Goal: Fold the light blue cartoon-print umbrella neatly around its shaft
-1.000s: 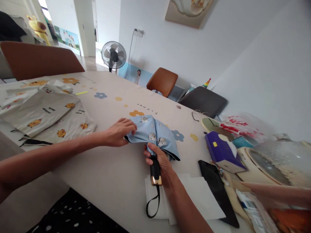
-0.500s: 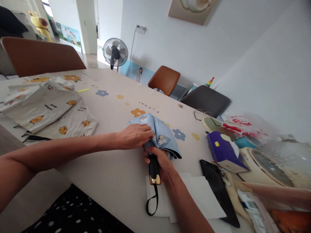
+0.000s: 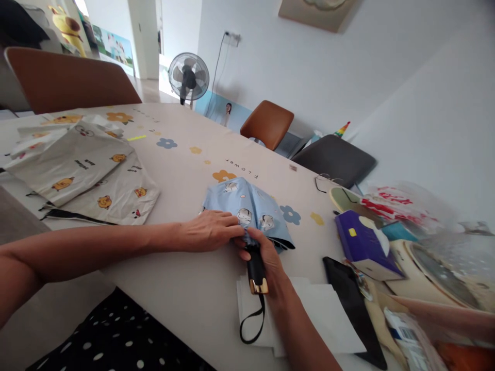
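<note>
A light blue folding umbrella (image 3: 255, 206) with animal prints lies over the table, its canopy loosely folded and pointing away from me. Its black handle (image 3: 256, 268) has a gold end and a black wrist strap. My right hand (image 3: 266, 252) is wrapped round the umbrella where the handle meets the canopy. On the left side of the canopy's lower edge, my left hand (image 3: 216, 229) has its fingers closed on the fabric, close to the right thumb. The left fingertips are partly hidden.
To the left lies a cream umbrella canopy (image 3: 96, 170) with yellow prints. White paper sheets (image 3: 325, 314) and a black tablet (image 3: 353, 309) are by my right forearm. A purple tissue box (image 3: 365, 245), glasses (image 3: 320, 183) and plastic bags (image 3: 402, 206) crowd the right side.
My left hand has slid down the canopy toward the handle, close to my right hand. More printed fabric shows, and the canopy's left side is spread a little wider. The view has shifted slightly.
</note>
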The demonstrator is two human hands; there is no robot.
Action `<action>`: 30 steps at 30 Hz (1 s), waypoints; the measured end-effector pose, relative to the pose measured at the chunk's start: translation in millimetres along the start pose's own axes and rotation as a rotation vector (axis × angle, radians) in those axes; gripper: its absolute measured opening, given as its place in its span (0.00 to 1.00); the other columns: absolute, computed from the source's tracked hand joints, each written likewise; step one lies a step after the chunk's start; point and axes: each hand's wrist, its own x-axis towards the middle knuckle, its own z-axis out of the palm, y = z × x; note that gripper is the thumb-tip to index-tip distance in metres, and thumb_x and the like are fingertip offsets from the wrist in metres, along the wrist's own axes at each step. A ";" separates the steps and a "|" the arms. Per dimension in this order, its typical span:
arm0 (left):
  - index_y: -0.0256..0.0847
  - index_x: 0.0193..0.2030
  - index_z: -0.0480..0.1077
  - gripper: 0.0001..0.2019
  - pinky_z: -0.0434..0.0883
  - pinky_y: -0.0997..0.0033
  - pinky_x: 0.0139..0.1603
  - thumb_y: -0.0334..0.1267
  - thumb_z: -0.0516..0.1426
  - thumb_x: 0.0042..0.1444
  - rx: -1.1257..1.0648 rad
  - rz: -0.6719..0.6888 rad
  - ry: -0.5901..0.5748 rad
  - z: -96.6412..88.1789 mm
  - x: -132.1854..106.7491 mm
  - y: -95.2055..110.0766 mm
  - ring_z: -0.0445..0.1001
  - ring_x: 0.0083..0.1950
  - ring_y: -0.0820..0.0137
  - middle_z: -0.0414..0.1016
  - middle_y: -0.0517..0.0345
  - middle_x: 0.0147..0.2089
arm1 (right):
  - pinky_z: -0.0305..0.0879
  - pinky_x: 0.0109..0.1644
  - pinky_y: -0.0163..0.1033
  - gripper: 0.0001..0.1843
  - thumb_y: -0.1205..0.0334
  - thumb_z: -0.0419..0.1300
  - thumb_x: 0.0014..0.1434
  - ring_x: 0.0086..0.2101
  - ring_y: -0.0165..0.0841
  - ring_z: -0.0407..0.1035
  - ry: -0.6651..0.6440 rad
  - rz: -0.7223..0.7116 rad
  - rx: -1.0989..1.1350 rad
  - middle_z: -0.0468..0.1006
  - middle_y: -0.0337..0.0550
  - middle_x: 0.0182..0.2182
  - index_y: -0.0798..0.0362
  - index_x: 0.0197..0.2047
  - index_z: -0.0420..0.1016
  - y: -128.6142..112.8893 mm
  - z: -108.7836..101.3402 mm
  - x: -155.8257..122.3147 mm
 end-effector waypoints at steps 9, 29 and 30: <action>0.38 0.35 0.63 0.07 0.62 0.74 0.31 0.30 0.45 0.58 -0.038 0.034 0.109 5.7 -2.7 -1.9 0.65 0.31 0.73 0.68 0.57 0.30 | 0.50 0.10 0.24 0.18 0.48 0.57 0.52 0.13 0.20 0.51 -0.045 -0.019 0.012 0.61 0.34 0.15 0.57 0.25 0.66 4.9 -3.1 5.5; 0.38 0.61 0.49 0.27 0.54 0.60 0.62 0.38 0.49 0.54 -0.631 -0.497 0.363 -10.4 36.1 19.2 0.48 0.64 0.62 0.46 0.45 0.65 | 0.54 0.14 0.33 0.18 0.52 0.60 0.46 0.10 0.26 0.57 0.337 -0.262 -0.515 0.63 0.35 0.08 0.54 0.15 0.62 10.9 11.3 -5.9; 0.36 0.62 0.47 0.29 0.51 0.60 0.63 0.39 0.50 0.54 -0.652 -0.547 0.364 -11.2 43.2 19.4 0.44 0.66 0.60 0.43 0.44 0.66 | 0.55 0.15 0.33 0.19 0.52 0.59 0.47 0.10 0.26 0.57 0.326 -0.253 -0.551 0.62 0.36 0.07 0.54 0.13 0.62 11.9 12.2 -6.1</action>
